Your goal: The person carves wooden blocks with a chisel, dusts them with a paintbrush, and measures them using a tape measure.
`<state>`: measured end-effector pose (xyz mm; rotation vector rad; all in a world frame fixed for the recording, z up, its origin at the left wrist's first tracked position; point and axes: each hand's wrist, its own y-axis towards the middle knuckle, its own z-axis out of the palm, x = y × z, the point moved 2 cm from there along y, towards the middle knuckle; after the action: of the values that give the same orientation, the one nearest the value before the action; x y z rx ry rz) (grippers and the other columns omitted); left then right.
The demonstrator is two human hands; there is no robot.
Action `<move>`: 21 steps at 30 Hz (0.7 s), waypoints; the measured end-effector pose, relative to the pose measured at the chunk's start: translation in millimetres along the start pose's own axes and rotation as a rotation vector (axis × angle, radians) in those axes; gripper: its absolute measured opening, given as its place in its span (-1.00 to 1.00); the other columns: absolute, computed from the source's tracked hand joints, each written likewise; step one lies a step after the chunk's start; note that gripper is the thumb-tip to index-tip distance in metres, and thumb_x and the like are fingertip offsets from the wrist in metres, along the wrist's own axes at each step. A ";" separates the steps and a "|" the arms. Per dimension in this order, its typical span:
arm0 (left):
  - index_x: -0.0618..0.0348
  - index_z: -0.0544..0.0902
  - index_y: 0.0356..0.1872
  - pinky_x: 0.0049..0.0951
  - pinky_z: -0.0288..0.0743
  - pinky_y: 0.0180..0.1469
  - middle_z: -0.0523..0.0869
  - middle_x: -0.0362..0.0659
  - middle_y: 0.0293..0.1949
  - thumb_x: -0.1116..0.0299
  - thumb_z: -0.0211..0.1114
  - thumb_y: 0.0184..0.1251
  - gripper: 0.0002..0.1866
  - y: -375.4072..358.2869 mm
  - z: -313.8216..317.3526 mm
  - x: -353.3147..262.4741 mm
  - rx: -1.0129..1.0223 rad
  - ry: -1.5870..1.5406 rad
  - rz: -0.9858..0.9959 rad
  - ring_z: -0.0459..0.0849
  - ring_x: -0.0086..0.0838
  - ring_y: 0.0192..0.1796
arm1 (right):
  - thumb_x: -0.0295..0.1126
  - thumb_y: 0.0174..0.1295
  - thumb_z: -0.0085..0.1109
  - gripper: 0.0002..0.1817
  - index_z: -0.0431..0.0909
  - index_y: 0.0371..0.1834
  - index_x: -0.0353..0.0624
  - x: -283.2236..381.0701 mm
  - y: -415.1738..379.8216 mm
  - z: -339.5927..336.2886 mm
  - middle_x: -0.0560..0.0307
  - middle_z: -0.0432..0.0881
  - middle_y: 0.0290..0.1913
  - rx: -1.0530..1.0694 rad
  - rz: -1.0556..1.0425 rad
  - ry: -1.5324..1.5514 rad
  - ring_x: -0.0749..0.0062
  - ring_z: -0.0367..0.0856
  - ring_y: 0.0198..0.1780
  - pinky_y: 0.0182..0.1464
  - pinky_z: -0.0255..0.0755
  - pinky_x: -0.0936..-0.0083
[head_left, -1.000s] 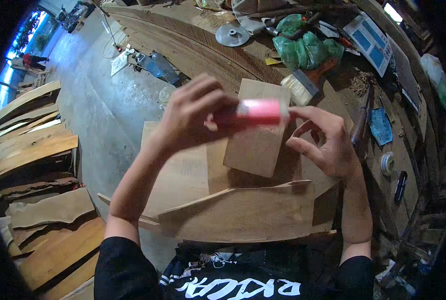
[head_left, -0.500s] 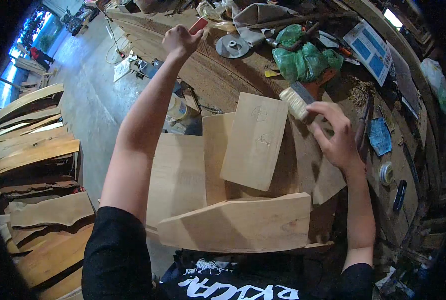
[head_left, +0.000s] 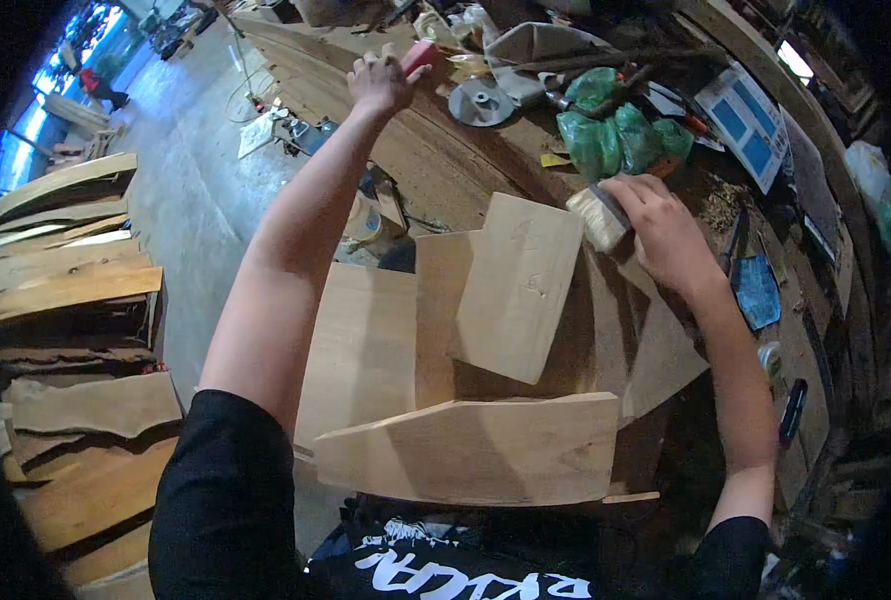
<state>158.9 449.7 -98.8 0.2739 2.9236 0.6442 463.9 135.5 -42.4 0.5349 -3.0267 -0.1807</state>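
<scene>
My left hand (head_left: 381,85) is raised at the far side of the bench, fingers closed around a small red block (head_left: 421,57) whose exact kind I cannot make out. Closed over a wide brush is my right hand (head_left: 671,235); the pale bristles of the brush (head_left: 598,219) point left, and its handle is hidden by the hand. Just left of the bristles, a pale board (head_left: 522,290) with markings lies tilted across other boards. Nearer my body rests a shaped plank (head_left: 476,450) with an angled upper edge.
Behind the brush sits a green plastic bag (head_left: 621,138). A round metal disc (head_left: 481,103) lies near my left hand. On the right are a printed sheet (head_left: 748,125), a blue packet (head_left: 757,291) and a black marker (head_left: 793,411). Stacked boards (head_left: 76,285) occupy the left floor.
My right hand has closed over the brush, where its fingers were only reaching to its edge before. My left hand, still with the red block, appears slightly farther right.
</scene>
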 end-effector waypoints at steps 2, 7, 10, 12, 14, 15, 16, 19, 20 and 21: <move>0.12 0.46 0.32 0.06 0.48 0.22 0.60 0.26 0.14 -0.47 0.20 0.24 -0.10 -13.7 -7.6 5.0 -0.091 -0.031 -0.028 0.59 0.11 0.21 | -0.73 -0.02 0.18 -0.31 0.43 0.30 -0.18 -2.6 3.6 -1.1 -0.05 0.51 0.30 0.034 -0.002 0.001 -0.05 0.41 0.37 0.41 0.38 0.17; 0.14 0.41 0.31 0.05 0.45 0.17 0.57 0.24 0.05 -0.35 0.29 0.26 -0.16 -66.8 -41.6 13.3 -0.286 -0.321 0.121 0.58 0.11 0.12 | -0.68 -0.07 0.22 -0.30 0.45 0.30 -0.21 -7.4 5.9 -4.2 -0.08 0.55 0.18 0.051 -0.009 -0.072 -0.07 0.43 0.29 0.39 0.38 0.15; 0.22 0.61 0.10 -0.13 0.57 -0.02 0.74 0.00 -0.18 0.08 0.40 0.36 -0.53 -119.8 -77.3 8.1 -0.167 -0.630 0.215 0.71 -0.16 -0.12 | -0.56 -0.10 0.31 -0.30 0.47 0.27 -0.23 -15.1 2.6 -3.5 -0.11 0.57 0.11 0.024 -0.017 -0.003 -0.08 0.45 0.23 0.35 0.41 0.14; 0.22 0.68 0.00 -0.26 0.59 -0.15 0.77 -0.08 -0.26 0.24 0.41 0.36 -0.68 -162.7 -94.7 2.8 0.092 -0.810 0.167 0.73 -0.33 -0.25 | -0.45 -0.10 0.36 -0.31 0.49 0.24 -0.23 -14.7 -1.8 -7.5 -0.13 0.59 0.04 0.031 0.000 0.033 -0.09 0.47 0.20 0.29 0.45 0.15; 0.22 0.70 -0.01 -0.35 0.58 -0.19 0.78 -0.08 -0.18 0.25 0.40 0.38 -0.70 -198.7 -117.0 -8.6 0.162 -0.882 0.192 0.73 -0.42 -0.25 | -0.42 -0.11 0.39 -0.29 0.49 0.24 -0.25 -17.6 -5.6 -5.7 -0.18 0.60 0.01 0.058 0.028 0.109 -0.10 0.50 0.15 0.28 0.46 0.15; 0.21 0.66 0.11 -0.34 0.59 -0.05 0.76 -0.03 -0.06 0.21 0.38 0.40 -0.63 -211.3 -125.2 -12.2 0.250 -0.937 0.215 0.74 -0.38 -0.09 | -0.40 -0.11 0.40 -0.29 0.49 0.24 -0.26 -18.4 -7.9 -4.9 -0.20 0.61 0.00 0.072 0.045 0.147 -0.10 0.52 0.12 0.28 0.46 0.15; 0.22 0.62 0.19 -0.33 0.57 0.05 0.73 0.01 0.03 0.18 0.37 0.41 -0.56 -221.4 -137.6 -20.5 0.270 -0.950 0.238 0.70 -0.36 0.03 | -0.42 -0.11 0.38 -0.27 0.47 0.27 -0.27 -18.1 -8.6 -6.5 -0.20 0.60 0.02 0.128 0.071 0.164 -0.09 0.52 0.13 0.29 0.46 0.15; 0.19 0.48 0.39 -0.33 0.44 0.26 0.58 -0.02 0.31 0.17 0.31 0.46 -0.44 -234.0 -134.1 -36.7 0.426 -1.106 0.247 0.53 -0.37 0.31 | -0.48 -0.09 0.34 -0.23 0.43 0.35 -0.28 -15.5 -9.8 -14.9 -0.20 0.58 0.04 0.183 0.089 0.212 -0.04 0.55 0.11 0.26 0.48 0.18; 0.17 0.44 0.45 -0.35 0.39 0.31 0.52 -0.05 0.40 0.18 0.28 0.48 -0.41 -236.6 -129.5 -40.0 0.493 -1.177 0.237 0.46 -0.38 0.39 | -0.49 -0.06 0.35 -0.24 0.43 0.36 -0.27 -18.2 -13.2 -16.0 -0.20 0.60 0.03 0.127 0.060 0.227 -0.02 0.59 0.08 0.23 0.51 0.19; 0.17 0.43 0.46 -0.34 0.37 0.33 0.51 -0.04 0.41 0.16 0.26 0.50 -0.40 -236.7 -128.2 -44.3 0.528 -1.247 0.204 0.45 -0.37 0.41 | -0.50 -0.03 0.35 -0.25 0.43 0.37 -0.26 -19.9 -15.0 -18.0 -0.20 0.61 0.01 0.071 0.030 0.242 0.00 0.62 0.04 0.19 0.53 0.21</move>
<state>145.3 177.9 -80.5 0.7074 1.7761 -0.2747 489.1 126.5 -27.3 0.4771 -2.8115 -0.0060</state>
